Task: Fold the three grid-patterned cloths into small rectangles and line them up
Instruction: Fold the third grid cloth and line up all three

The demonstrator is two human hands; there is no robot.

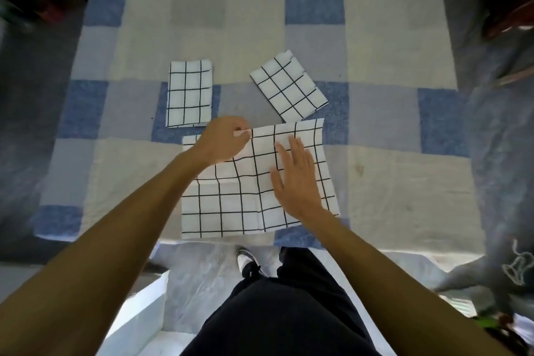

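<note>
Two done, folded cloth point(189, 94) at eleven, tilted cloth point(289, 85) at one — left hand point(222, 140) is pinching third cloth point(231, 205), right hand point(294, 176) pressing flat, open-fingered.

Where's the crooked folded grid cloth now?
Head view, right of centre: the tilted folded white black-grid cloth lies on the blue checked cover, right of the straight folded grid cloth, just beyond the larger grid cloth's far edge.

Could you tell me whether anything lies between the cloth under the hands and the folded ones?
Nothing visible does. The left hand pinches the far edge of the big cloth; the right hand lies flat on it. Only bare blanket separates it from the straight cloth, and the tilted cloth almost touches its far edge.
</note>
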